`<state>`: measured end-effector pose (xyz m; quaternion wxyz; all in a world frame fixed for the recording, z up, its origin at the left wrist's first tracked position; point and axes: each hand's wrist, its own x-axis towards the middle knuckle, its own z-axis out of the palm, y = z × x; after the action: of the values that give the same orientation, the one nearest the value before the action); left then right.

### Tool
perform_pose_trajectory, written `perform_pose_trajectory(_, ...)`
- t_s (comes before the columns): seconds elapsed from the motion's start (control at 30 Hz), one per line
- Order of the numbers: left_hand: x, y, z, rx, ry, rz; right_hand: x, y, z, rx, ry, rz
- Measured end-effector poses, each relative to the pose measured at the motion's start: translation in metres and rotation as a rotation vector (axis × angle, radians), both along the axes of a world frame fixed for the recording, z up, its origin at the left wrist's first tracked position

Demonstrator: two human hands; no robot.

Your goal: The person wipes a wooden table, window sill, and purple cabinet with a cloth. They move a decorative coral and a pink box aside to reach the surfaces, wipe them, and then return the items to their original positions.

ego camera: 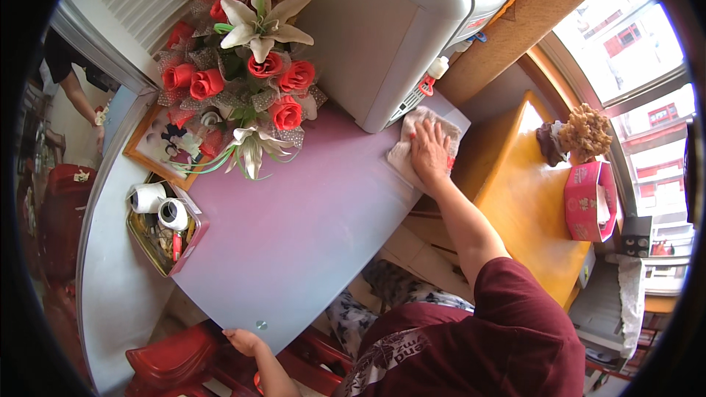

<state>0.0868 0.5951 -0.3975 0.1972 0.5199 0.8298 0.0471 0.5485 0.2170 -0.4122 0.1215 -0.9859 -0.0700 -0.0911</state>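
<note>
My right hand (431,151) lies flat with spread fingers on a folded beige cloth (404,159) with red patches. The cloth rests on the glass-topped table (276,215) near its far right corner, just beside the base of a silver-grey appliance (375,38). Down at the near left corner of the table is my left hand (242,340), its fingertips at the table's edge. Whether those fingers grip the edge, I cannot tell. A small round metal disc (261,325) shows in the glass close to it.
Artificial roses and lilies (237,77) stand at the back left, over a wood-framed photo (165,140). An open tin (187,231) holds white thread spools (173,214) and small items. Right: an orange wooden cabinet (524,193) with a pink box (584,201). Red chair (176,364) below.
</note>
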Motion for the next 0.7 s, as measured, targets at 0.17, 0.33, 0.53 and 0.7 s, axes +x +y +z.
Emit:
perform_pose_trajectory(0.17, -0.016, 0.009, -0.016, -0.006, 0.04, 0.024, 0.053, -0.001, -0.014, -0.104, 0.066, -0.225)
perform_pose_trajectory(0.33, -0.004, 0.004, -0.01, 0.043, 0.129, 0.001, 0.071, -0.006, -0.011, -0.175, 0.146, -0.238)
perform_pose_trajectory(0.53, -0.007, 0.005, -0.014, -0.005, 0.131, 0.015, 0.06, -0.005, -0.027, -0.146, 0.066, -0.181)
perform_pose_trajectory(0.7, -0.002, 0.006, -0.014, -0.004, 0.096, 0.0, -0.012, 0.035, -0.014, -0.136, 0.026, -0.079)
